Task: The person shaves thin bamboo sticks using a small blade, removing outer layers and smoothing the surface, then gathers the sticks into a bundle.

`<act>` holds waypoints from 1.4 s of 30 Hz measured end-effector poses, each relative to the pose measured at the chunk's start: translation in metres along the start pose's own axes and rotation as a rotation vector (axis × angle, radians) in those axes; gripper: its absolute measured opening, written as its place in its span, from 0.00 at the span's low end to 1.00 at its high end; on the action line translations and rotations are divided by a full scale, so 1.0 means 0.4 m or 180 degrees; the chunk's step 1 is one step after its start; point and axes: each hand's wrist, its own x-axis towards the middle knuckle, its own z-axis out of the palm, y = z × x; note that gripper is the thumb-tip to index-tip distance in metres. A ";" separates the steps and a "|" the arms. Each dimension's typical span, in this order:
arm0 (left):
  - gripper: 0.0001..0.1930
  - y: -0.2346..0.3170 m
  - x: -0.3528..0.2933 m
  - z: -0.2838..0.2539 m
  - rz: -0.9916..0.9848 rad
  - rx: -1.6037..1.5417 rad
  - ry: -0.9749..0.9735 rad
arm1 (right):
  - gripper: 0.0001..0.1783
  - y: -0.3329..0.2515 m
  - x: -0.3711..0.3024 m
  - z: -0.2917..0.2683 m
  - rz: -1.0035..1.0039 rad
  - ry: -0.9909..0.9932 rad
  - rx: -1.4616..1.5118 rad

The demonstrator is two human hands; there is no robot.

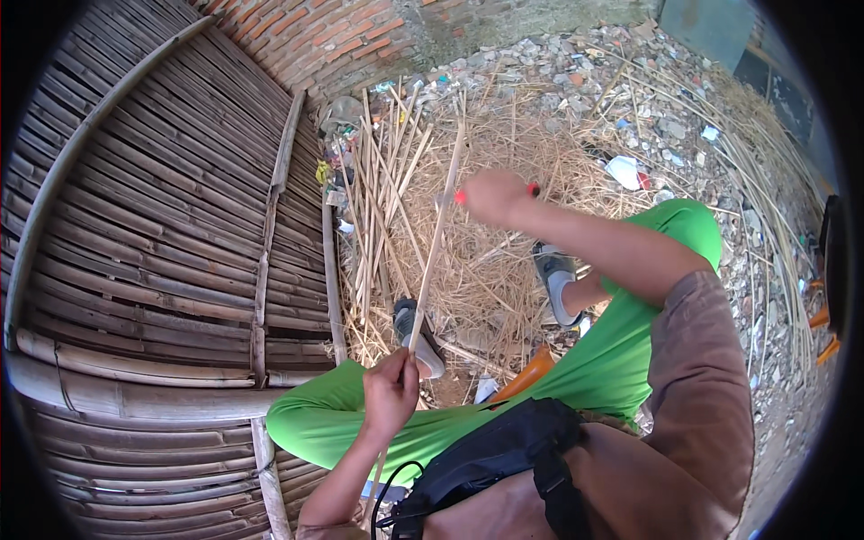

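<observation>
A long pale bamboo strip [435, 247] slants up and away from my lap, its far end above the shavings. My left hand [391, 393] is closed round its lower part, near my left knee, and the tail runs back beside my forearm. In my right hand [495, 197], closed as a fist, is a red-handled knife [461, 197]. The handle shows on both sides of the fist. Its blade is blurred and hard to make out, but it lies at or beside the upper part of the strip.
Bamboo shavings [490, 279] cover the ground around my shoes. Several cut strips [373, 193] lean beside the bamboo slat panel [153, 216] at the left. Rubble and litter [621, 171] spread to the right, with long thin strips [765, 180]. A brick wall [324, 40] stands behind.
</observation>
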 end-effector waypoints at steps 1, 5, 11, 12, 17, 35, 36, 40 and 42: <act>0.08 0.015 0.032 0.012 0.0066 -0.0036 -0.0037 | 0.13 -0.016 -0.033 0.020 -0.0104 -0.0165 -0.0097; 0.09 0.055 0.068 0.031 -0.0191 -0.0156 -0.0079 | 0.14 -0.122 -0.124 0.109 -0.1045 -0.0437 -0.0291; 0.04 0.098 -0.020 -0.013 0.0252 -0.0236 -0.0189 | 0.14 0.417 0.140 0.031 0.0863 0.0326 -0.0790; 0.05 0.092 -0.043 -0.020 0.0215 -0.0239 -0.0017 | 0.13 0.540 0.144 0.024 0.1514 0.0905 -0.0476; 0.06 0.008 -0.005 -0.142 -0.0967 -0.1043 -0.0005 | 0.18 0.492 0.156 0.038 0.1309 0.0471 -0.0071; 0.33 -0.738 1.037 -0.015 -0.0683 0.1260 0.0677 | 0.21 0.326 -0.108 -0.236 0.0467 0.0784 0.0538; 0.34 -0.815 0.997 0.044 -0.0314 0.1417 0.0808 | 0.21 0.314 -0.107 -0.246 0.0417 0.0748 0.0567; 0.38 -0.971 0.831 0.269 -0.0845 0.1200 0.0147 | 0.18 0.263 -0.078 -0.262 0.0525 0.0399 0.0696; 0.42 -0.959 0.793 0.364 -0.1716 0.1109 -0.0204 | 0.18 0.232 -0.055 -0.267 0.0460 0.0519 0.0820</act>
